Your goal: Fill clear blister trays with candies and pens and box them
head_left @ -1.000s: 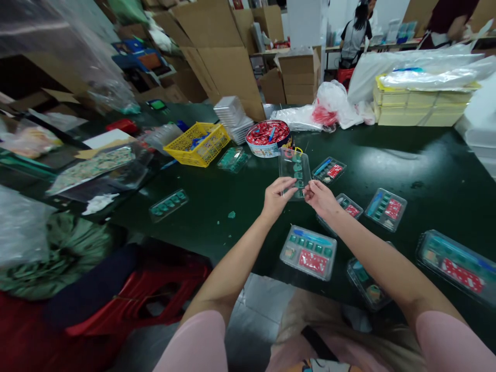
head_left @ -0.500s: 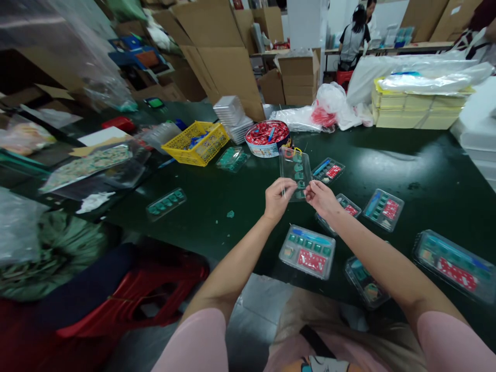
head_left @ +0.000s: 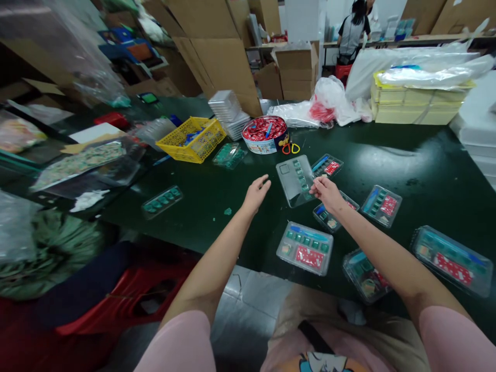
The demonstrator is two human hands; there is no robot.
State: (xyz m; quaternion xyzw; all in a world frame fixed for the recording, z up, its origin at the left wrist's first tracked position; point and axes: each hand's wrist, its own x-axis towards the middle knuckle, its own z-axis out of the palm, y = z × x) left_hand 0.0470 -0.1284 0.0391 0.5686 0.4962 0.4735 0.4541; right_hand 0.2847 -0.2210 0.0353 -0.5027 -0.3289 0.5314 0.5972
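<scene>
A clear plastic tray [head_left: 289,178] with a column of green pieces lies on the dark green table in front of me. My right hand [head_left: 326,192] pinches its right edge between thumb and fingers. To the left of the tray is my left hand [head_left: 257,194], apart from it, with fingers stretched out and nothing in them. Nearer to me sits a filled clear tray [head_left: 305,249] with a blue stick, green pieces and a red packet. Another filled tray [head_left: 329,217] lies partly behind my right forearm.
Beyond the tray stand a round tin [head_left: 265,135] of red packets, a yellow basket [head_left: 191,140] and stacked clear trays [head_left: 229,114]. Further filled trays [head_left: 382,205] lie to the right. At the left is a narrow tray [head_left: 161,202] of green pieces. A person [head_left: 354,33] sits far back.
The tray has come down from upright to lying flatter on the table. My left hand has let go and moved left; my right hand still holds the edge.
</scene>
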